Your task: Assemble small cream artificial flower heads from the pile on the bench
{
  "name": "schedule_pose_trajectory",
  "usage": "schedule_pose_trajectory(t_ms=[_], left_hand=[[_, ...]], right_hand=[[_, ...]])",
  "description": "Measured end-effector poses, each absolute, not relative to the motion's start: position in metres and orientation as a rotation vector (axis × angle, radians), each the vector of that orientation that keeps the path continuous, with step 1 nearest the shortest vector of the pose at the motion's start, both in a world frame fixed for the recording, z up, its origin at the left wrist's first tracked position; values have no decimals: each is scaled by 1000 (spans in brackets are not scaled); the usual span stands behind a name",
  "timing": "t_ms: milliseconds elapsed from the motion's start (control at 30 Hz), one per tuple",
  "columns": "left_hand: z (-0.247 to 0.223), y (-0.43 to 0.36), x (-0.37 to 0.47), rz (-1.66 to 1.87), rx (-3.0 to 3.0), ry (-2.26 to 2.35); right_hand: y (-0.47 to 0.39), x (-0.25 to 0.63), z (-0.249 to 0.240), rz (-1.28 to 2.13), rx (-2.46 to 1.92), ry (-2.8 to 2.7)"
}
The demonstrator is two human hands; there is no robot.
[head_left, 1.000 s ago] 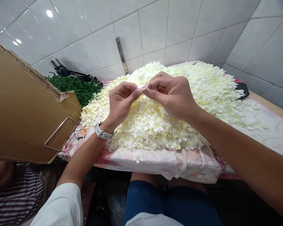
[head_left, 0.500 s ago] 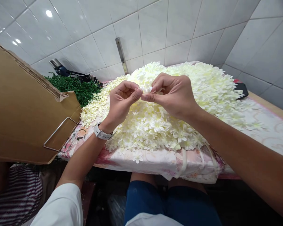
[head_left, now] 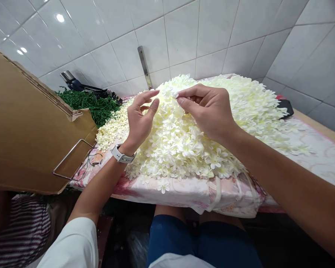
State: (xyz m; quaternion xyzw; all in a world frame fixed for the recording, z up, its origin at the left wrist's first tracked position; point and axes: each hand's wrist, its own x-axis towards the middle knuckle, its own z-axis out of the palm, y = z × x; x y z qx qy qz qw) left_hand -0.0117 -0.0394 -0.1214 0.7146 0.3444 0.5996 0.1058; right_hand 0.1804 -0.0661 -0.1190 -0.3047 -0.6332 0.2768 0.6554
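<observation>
A large heap of white artificial flowers (head_left: 181,145) with pale yellow centres covers the middle of the table. Above it, my right hand (head_left: 209,108) pinches a white artificial flower (head_left: 175,94) between thumb and forefinger; only part of that flower shows against the heap. To its left, my left hand (head_left: 142,115) is open, thumb and fingers apart, holding nothing. Smaller cream flower pieces (head_left: 110,130) lie in a pile left of my left hand. Green plastic stems (head_left: 86,106) are bunched behind that pile.
A tall cardboard box (head_left: 30,130) stands at the left, with a bent metal wire frame (head_left: 69,156) by it. A dark flask (head_left: 72,81) leans near the tiled wall (head_left: 181,33). A black object (head_left: 287,108) lies at the right. A person in a striped garment (head_left: 22,227) is at lower left.
My left hand has let go and moved slightly left, its fingers opening. My right hand keeps its pinch, now apart from the left, at nearly the same place.
</observation>
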Motion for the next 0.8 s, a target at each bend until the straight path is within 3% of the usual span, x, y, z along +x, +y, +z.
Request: schedule_pose_trajectory(t_ms=[500, 800], left_hand=[[-121, -49, -7, 1737, 2386, 941], [-119, -55, -6, 1763, 2341, 878]], right_hand=[[-67, 180, -123, 530, -611, -1527], [-67, 178, -120, 743, -553, -1444]])
